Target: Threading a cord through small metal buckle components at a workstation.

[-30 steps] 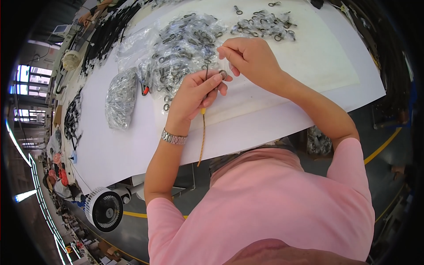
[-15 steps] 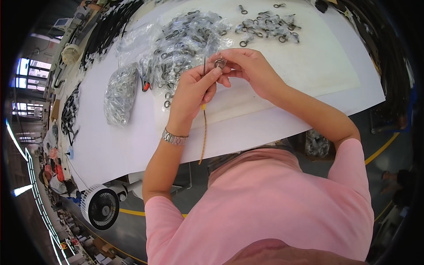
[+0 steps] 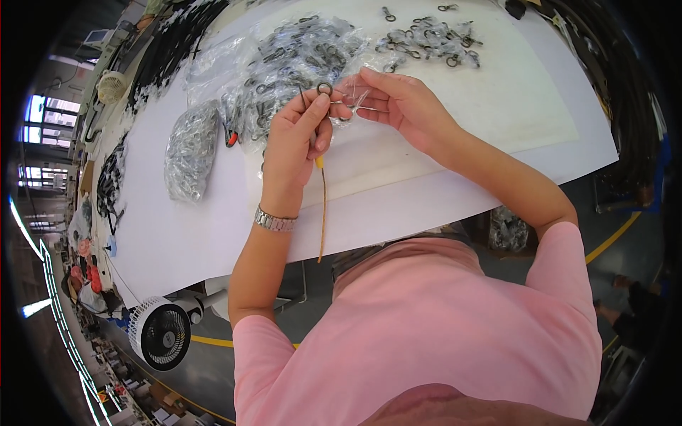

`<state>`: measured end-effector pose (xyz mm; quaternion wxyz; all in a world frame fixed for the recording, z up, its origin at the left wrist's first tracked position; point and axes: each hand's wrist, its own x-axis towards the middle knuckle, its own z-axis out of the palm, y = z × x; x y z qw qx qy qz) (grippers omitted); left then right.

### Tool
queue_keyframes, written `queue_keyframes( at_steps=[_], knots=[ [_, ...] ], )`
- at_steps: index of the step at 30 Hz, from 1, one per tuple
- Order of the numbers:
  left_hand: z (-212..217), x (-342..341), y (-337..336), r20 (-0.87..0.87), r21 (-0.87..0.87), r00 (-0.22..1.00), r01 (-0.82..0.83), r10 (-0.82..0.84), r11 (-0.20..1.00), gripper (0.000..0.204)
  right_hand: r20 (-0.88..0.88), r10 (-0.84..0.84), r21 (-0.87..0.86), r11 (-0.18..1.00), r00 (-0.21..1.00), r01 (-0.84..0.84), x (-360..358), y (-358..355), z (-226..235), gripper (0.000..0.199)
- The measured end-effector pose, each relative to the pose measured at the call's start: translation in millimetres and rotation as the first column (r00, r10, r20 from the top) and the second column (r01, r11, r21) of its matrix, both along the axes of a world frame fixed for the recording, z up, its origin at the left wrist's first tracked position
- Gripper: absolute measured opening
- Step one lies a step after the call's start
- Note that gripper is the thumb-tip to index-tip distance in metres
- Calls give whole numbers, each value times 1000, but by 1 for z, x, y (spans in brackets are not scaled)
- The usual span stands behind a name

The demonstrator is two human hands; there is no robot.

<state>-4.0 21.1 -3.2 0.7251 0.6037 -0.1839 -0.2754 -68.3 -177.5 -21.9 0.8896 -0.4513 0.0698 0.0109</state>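
My left hand (image 3: 291, 138) pinches a dark metal piece with a ring (image 3: 325, 88) at its end between thumb and forefinger. In the same hand sits a thin pointed tool (image 3: 302, 98), its yellow end (image 3: 319, 162) showing below the fingers with an orange cord (image 3: 323, 213) hanging from it. My right hand (image 3: 408, 106), just to the right, has its thumb and fingers at a clear plastic wrapper (image 3: 361, 98) beside the metal piece. Whether the metal piece is still partly inside the wrapper I cannot tell. Both hands are above the white table (image 3: 426, 181).
A heap of plastic-wrapped metal pieces (image 3: 305, 53) lies beyond my hands, and a smaller pile (image 3: 433, 41) at the far right. Left of them are a full clear bag (image 3: 192, 153) and a red-handled tool (image 3: 231, 138). A fan (image 3: 165, 332) stands by the near left edge.
My left hand has moved slightly left with the metal piece, whose ring now stands clear above the thumb. My right hand has drawn apart from it, and the plastic stretches between them.
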Motion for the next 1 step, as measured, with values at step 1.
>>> queue_keyframes(
  at_steps=[1],
  knots=[
    [0,0,-2,-44,-48,996,-83,81,995,34,-14,3,8,1000,1000,-3,0,0,1,37]
  ],
)
